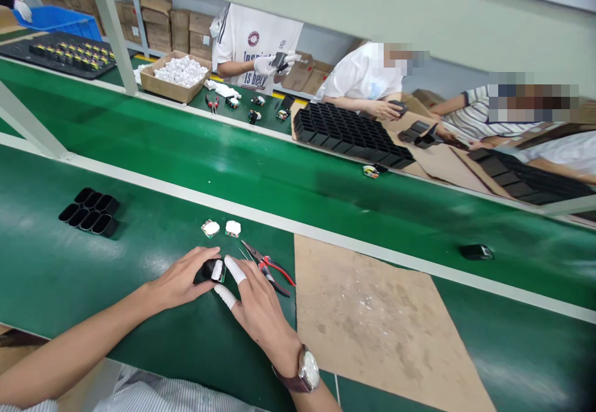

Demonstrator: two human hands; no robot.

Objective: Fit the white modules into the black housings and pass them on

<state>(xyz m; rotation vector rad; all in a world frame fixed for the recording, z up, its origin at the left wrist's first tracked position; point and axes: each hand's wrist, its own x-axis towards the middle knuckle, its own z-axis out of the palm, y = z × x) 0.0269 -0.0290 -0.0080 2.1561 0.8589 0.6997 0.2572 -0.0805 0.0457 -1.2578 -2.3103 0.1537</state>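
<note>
My left hand (182, 278) is wrapped round a black plastic case (203, 272) lying on its side above the green bench. A circuit board with a white pad (217, 270) sits in the case's open end, which faces right. At that end my right hand (255, 300) pinches the board between thumb and index finger, both in white finger cots. Just beyond the hands lie two more boards with white pads (210, 228) (233, 229). Red-handled pliers (266, 265) rest beside my right hand.
Several empty black cases (90, 212) stand at the left. Brown cardboard (367, 319) covers the bench at the right. Beyond a pale rail runs a green belt (223, 151) carrying a black case (475, 251). Co-workers sit across it, near a box of white pieces (180, 72) and a block of black cases (349, 131).
</note>
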